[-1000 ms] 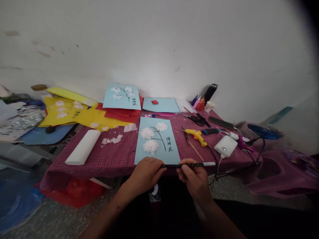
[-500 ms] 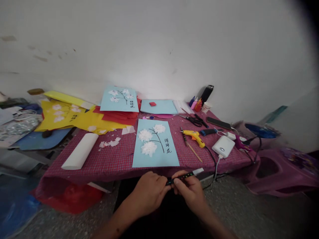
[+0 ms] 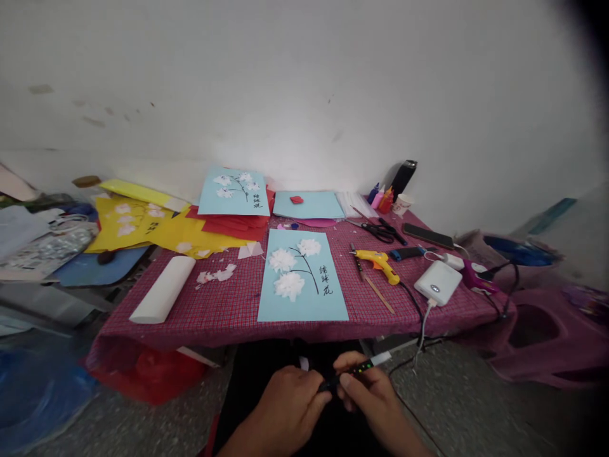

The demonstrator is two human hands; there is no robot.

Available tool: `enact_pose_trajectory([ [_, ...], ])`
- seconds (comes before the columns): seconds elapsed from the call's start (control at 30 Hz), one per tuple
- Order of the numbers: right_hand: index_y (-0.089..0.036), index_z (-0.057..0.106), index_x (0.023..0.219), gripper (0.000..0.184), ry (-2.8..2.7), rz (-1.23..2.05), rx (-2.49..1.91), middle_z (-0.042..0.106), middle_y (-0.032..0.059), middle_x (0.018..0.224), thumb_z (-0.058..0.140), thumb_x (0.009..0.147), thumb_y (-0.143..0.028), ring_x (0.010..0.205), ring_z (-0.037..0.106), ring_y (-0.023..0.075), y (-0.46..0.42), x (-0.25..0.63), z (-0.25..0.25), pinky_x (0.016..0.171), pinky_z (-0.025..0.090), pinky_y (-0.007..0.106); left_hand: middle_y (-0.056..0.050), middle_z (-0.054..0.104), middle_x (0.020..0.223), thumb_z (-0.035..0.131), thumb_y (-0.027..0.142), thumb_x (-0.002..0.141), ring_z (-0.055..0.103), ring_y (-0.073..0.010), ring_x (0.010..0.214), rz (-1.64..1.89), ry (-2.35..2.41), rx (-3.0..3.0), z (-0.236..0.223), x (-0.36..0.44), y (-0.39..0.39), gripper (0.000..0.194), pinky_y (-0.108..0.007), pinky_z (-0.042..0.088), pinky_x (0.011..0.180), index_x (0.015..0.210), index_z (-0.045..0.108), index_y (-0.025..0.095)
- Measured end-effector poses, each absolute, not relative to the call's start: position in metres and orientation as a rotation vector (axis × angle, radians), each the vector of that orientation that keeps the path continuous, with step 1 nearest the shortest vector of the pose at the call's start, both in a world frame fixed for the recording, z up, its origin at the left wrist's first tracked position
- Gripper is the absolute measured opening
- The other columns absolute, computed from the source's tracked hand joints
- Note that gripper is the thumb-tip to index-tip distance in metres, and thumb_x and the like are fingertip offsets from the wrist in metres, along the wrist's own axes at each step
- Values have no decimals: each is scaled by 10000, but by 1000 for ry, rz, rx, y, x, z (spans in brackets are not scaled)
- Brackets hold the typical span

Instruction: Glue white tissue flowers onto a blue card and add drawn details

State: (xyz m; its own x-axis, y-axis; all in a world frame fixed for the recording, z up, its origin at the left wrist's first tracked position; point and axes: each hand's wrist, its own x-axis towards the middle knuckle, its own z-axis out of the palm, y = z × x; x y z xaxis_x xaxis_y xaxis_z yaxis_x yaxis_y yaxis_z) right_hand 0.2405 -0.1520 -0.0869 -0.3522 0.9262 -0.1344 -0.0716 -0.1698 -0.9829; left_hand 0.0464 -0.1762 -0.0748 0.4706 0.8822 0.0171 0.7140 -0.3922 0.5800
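Over my lap, below the table's front edge, both hands hold a black pen with coloured dots and a whitish end (image 3: 364, 367). My left hand (image 3: 297, 400) is closed round its dark end. The fingers and thumb of my right hand (image 3: 364, 387) grip its middle, and the whitish end points up to the right. Just beyond my hands lies a light blue sheet (image 3: 266, 298) with white paper blossoms (image 3: 289, 285), black drawn stems (image 3: 311, 274) and black handwritten characters (image 3: 325, 280).
To the left are a white paper roll (image 3: 162, 291), paper scraps (image 3: 219, 274) and yellow sheets (image 3: 204, 236). Behind stands a similar blue picture (image 3: 209, 202). On the right lie a yellow glue gun (image 3: 378, 261), scissors (image 3: 378, 232), a white power bank (image 3: 438, 284) with cables, and a phone (image 3: 428, 235).
My hands have moved down a little with the pen still in both. The view has shifted slightly, so the table things appear further right.
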Motion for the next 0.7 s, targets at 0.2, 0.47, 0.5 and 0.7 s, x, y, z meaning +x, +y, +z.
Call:
enact_pose_trajectory([
  [0.2, -241, 603, 1100, 216, -1395, 1469, -1050, 627, -12, 655, 530, 978, -404, 485, 538, 127, -126, 270, -63, 461, 388, 239, -50, 709, 1042, 556, 298, 945, 659, -225, 945, 756, 1427, 2118, -65, 21, -175, 212, -381, 532, 827, 1155, 579, 274],
  [0.47, -180, 625, 1226, 350, -2442, 231, -1196, 654, 164, 1239, 509, 897, -152, 1149, 612, 314, -12, 294, -40, 975, 480, 487, -123, 560, 1399, 563, 199, 925, 514, -301, 1283, 844, 1865, 2411, -69, -37, -133, 433, -531, 442, 1071, 1356, 519, 216],
  [0.5, -164, 623, 1248, 419, -2548, 140, -1217, 643, 175, 1250, 504, 854, -88, 1153, 607, 320, -4, 291, -42, 971, 482, 486, -124, 577, 1378, 576, 196, 917, 528, -302, 1266, 827, 1884, 2431, -71, -40, -129, 427, -529, 455, 1059, 1341, 534, 204],
  [0.7, -180, 626, 1304, 578, -2829, -132, -1229, 650, 148, 1127, 449, 794, 24, 1031, 623, 283, 10, 282, -46, 889, 501, 418, -101, 648, 1273, 585, 153, 901, 593, -287, 1172, 812, 1884, 2504, -77, -42, -125, 308, -506, 505, 1004, 1205, 617, 194],
])
